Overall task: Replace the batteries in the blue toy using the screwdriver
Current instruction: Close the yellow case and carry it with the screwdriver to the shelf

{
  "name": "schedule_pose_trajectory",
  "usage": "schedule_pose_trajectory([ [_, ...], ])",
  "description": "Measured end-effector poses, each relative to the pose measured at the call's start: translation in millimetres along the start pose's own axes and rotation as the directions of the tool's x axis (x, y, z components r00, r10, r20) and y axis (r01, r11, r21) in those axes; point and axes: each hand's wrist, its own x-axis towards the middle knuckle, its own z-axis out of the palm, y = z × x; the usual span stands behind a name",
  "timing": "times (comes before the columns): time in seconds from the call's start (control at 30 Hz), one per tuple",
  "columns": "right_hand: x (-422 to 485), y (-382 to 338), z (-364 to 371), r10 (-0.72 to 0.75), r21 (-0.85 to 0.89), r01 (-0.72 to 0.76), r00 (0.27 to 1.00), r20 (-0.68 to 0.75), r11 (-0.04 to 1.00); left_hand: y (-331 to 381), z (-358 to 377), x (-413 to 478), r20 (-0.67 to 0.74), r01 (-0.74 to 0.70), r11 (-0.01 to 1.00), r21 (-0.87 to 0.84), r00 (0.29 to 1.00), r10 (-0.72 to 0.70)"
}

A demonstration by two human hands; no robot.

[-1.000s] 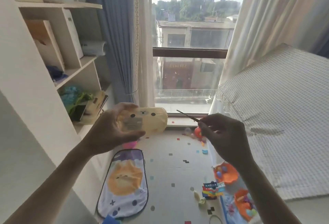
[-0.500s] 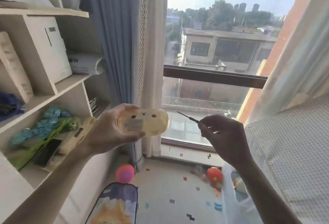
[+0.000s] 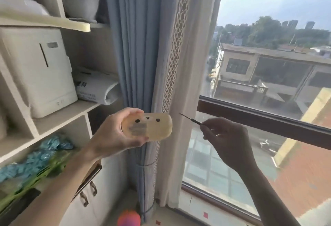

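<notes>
My left hand (image 3: 114,132) grips a cream-yellow oval case (image 3: 152,127) with a small drawn face and a grey patch on its front, held up sideways in front of the curtain. My right hand (image 3: 225,139) pinches a thin screwdriver (image 3: 190,119) whose tip points up and left toward the case, with a clear gap between tip and case. No blue toy shows in this view.
White shelves (image 3: 68,114) on the left hold a white box (image 3: 39,71), a folded package (image 3: 95,87) and blue-green items (image 3: 35,161). A blue and cream curtain (image 3: 143,46) hangs behind the case. The window (image 3: 259,100) fills the right. A pink-orange ball (image 3: 129,218) lies below.
The view has swung up and to the left, so the floor mat and toys dropped out of sight. Both hands keep the same hold and the same spacing.
</notes>
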Motion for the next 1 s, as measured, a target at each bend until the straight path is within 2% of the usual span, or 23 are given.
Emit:
schedule_pose_trajectory([
  [0.13, 93, 19, 66, -0.111, 0.089, 0.101, 0.987, 0.119, 0.991, -36, -24, 40, -0.156, 0.106, 0.99, 0.096, 0.984, -0.09],
  [0.27, 179, 32, 150, -0.223, 0.235, 0.154, 0.928, 0.3, 0.96, -71, -52, 60, -0.34, 0.252, 0.945, 0.208, 0.924, -0.172],
  [0.33, 212, 35, 196, -0.299, 0.287, 0.197, 0.878, 0.375, 0.938, -86, -64, 62, -0.442, 0.359, 0.903, 0.236, 0.867, -0.229],
  [0.43, 252, 30, 264, -0.427, 0.349, 0.29, 0.798, 0.425, 0.891, -105, -80, 63, -0.585, 0.52, 0.832, 0.196, 0.743, -0.326],
  [0.53, 273, 13, 331, -0.501, 0.358, 0.356, 0.692, 0.521, 0.863, -123, -97, 64, -0.697, 0.669, 0.713, 0.21, 0.614, -0.371],
  [0.67, 272, -15, 404, -0.524, 0.28, 0.459, 0.584, 0.62, 0.843, -150, -123, 60, -0.744, 0.8, 0.573, 0.178, 0.491, -0.454],
  [0.77, 269, -34, 443, -0.586, 0.199, 0.615, 0.528, 0.615, 0.763, -171, -141, 57, -0.741, 0.855, 0.49, 0.168, 0.437, -0.509],
  [0.87, 269, -47, 467, -0.621, 0.105, 0.73, 0.486, 0.614, 0.675, -191, -151, 57, -0.718, 0.885, 0.433, 0.173, 0.414, -0.56],
  [1.0, 264, -59, 493, -0.644, 0.028, 0.841, 0.392, 0.657, 0.541, -212, -155, 62, -0.714, 0.886, 0.421, 0.194, 0.422, -0.559],
])
